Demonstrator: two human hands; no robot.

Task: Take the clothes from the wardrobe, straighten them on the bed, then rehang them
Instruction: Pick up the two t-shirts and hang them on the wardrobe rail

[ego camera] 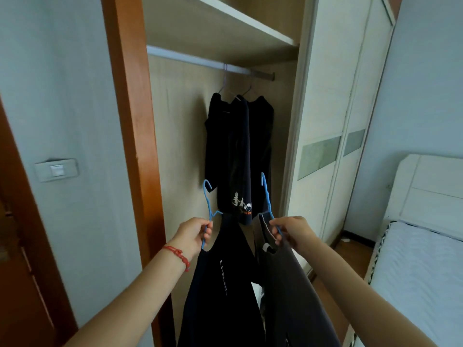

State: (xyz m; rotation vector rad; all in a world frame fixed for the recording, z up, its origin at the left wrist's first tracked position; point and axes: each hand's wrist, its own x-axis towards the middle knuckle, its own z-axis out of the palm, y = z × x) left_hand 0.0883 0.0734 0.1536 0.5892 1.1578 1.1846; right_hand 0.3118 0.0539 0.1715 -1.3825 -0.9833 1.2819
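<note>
Gripping one blue hanger each, the left hand (194, 232) carries a black shirt (220, 291) and the right hand (290, 231) a grey shirt (293, 296), hooks upright and apart, below the rail (200, 60), likely to avoid tangling.

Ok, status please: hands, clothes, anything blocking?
Left hand grips blue hanger with black shirt. Right hand grips second hanger, grey shirt. Rail unobstructed.

Location: a home bedroom. Indicators: a built-in wardrobe (225, 108) with hanging rail (200, 61) and shelf (225, 23) ahead of the fingers; a bed (421, 271) with white headboard (426, 191) to their right; a wall switch (57, 170) to their left.
</note>
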